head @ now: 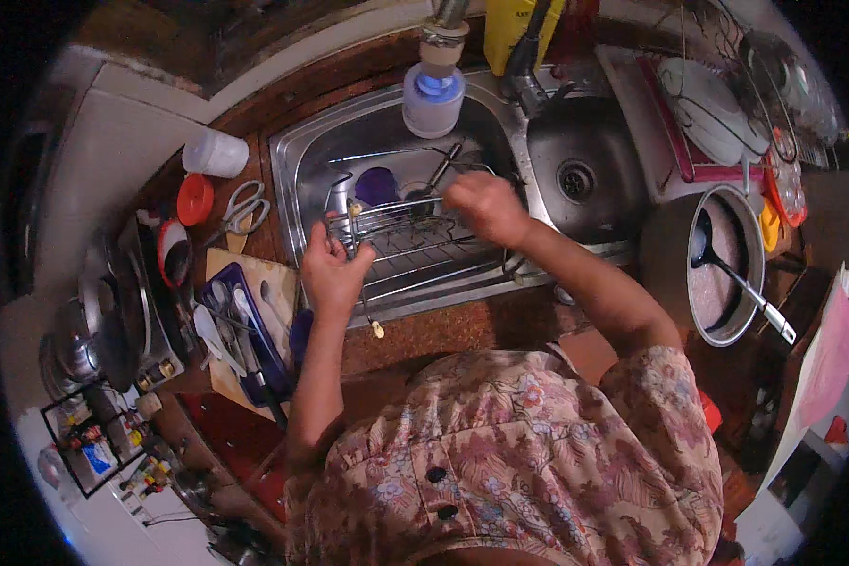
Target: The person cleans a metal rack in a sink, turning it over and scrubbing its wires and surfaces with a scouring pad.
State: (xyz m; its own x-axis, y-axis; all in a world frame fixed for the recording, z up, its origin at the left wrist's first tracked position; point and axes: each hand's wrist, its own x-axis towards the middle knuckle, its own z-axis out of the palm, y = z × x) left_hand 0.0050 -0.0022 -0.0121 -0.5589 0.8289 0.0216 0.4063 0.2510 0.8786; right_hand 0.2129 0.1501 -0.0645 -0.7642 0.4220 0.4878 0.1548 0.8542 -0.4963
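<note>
A metal wire rack (402, 206) stands tilted in the left basin of a stainless steel sink (287, 185). My left hand (334, 272) grips its left end, thumb and fingers around the wires. At the upper rail, my right hand (487, 209) is curled into a fist, slightly blurred. Whether it grips the rail or something small is hidden. Behind the rack lie a purple round item (376, 185) and a metal-handled utensil (444, 164). A yellowish cap (377, 330) sits on one rack end near the counter's front edge.
A tap with a white filter (433, 106) hangs over the left basin. To the right are a pot (726, 212) with a ladle (743, 283) and a plate rack (686, 173). On the left lie scissors (246, 206), a wooden board (283, 272) and a blue cutlery tray (235, 274).
</note>
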